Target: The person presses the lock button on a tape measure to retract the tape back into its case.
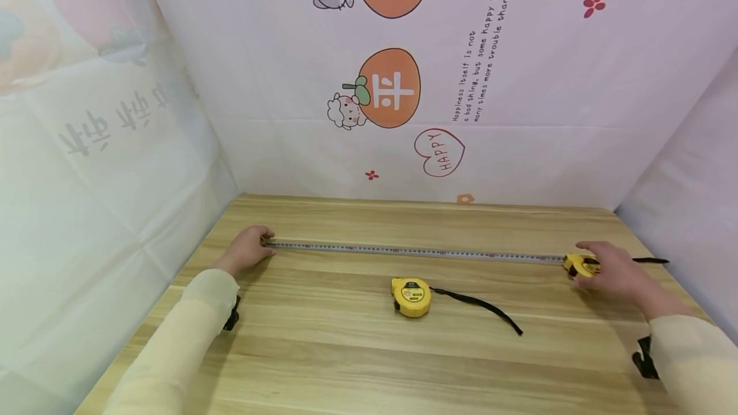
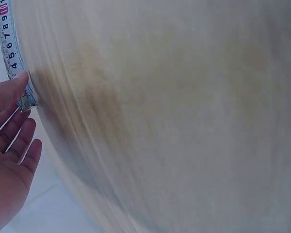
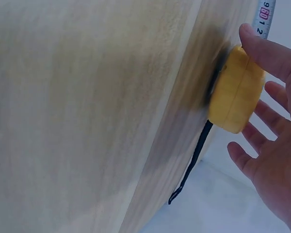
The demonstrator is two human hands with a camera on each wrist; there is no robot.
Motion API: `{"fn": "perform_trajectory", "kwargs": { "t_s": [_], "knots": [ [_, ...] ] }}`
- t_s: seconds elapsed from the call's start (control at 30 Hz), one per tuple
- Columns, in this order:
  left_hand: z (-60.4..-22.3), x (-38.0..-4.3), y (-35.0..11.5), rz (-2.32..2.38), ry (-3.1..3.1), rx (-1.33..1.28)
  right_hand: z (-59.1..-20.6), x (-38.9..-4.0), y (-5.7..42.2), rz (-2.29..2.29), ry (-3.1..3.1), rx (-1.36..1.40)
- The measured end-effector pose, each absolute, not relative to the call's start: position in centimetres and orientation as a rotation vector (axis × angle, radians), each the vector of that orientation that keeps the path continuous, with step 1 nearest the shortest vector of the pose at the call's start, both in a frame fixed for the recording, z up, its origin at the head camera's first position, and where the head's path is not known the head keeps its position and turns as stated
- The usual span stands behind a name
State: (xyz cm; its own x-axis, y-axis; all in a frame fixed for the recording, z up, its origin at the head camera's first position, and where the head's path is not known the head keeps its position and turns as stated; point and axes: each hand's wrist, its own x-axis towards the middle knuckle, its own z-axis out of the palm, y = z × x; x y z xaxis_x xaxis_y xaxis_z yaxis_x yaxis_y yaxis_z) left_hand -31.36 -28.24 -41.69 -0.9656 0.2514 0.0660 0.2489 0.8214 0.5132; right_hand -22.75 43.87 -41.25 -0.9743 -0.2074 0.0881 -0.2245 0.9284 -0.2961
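Observation:
A yellow tape measure (image 1: 573, 263) lies at the right of the wooden table with its printed blade (image 1: 415, 252) drawn out in a straight line to the left. My left hand (image 1: 248, 250) pinches the blade's metal end hook (image 2: 25, 103) between thumb and index finger, while the other fingers are loosely bent. At the other end my right hand (image 1: 614, 272) holds the yellow case (image 3: 236, 92), its thumb near the blade's mouth. In the right wrist view the 60 mark shows beside the case. The lower fingers stand off it.
A second yellow tape measure (image 1: 416, 305), blade retracted, lies mid-table in front of the drawn blade. Its black wrist strap (image 1: 478, 303) trails to the right. Printed white cloth walls (image 1: 288, 114) rise behind and at both sides of the wooden table (image 1: 346, 364).

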Motion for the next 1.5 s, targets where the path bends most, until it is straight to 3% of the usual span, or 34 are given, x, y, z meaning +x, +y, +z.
{"fn": "perform_trajectory", "kwargs": {
  "t_s": [1.5],
  "knots": [
    [-42.65, -32.2, -29.19, 0.793, 3.083, 0.452, -41.4, -23.13, 44.2, 0.544, -3.124, 0.345]
  ]
}}
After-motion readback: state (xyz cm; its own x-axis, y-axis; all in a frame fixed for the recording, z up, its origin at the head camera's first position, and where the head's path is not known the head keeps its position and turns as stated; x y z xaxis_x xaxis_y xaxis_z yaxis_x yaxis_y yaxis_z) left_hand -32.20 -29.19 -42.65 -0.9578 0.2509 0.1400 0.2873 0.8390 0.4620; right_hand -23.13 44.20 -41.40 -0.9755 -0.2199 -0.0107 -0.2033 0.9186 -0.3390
